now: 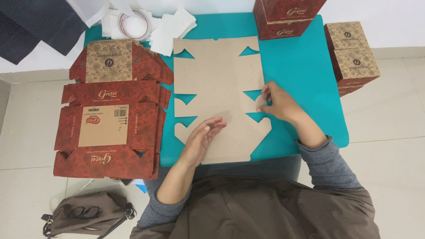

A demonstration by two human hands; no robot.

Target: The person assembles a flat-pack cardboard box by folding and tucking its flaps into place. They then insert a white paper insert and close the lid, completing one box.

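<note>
Blank in hand: flat die-cut brown cardboard box blank, plain side up, lies spread on the teal mat in front of the person; no panel raised yet, by the look of it.
Left hand: left hand rests flat on the lower middle panel, fingers straight and close together, pressing down, gripping nothing.
Right hand: right hand sits at the blank's right edge by the notched flaps; fingers curled, tips pinching or nudging a small flap — cannot tell which.
Done so far: two assembled red patterned cardboard boxes stacked at the top, another stack of finished boxes at the right just off the mat.
Left to do: stack of flat red printed box blanks waits left of the mat, still unfolded; judging by its thickness, a fair number remain.
Stage, as judged: this blank is at the very start of folding.
Nearby: roll of clear tape and white paper sheets at the mat's top left; brown bag with glasses on the floor.
</note>
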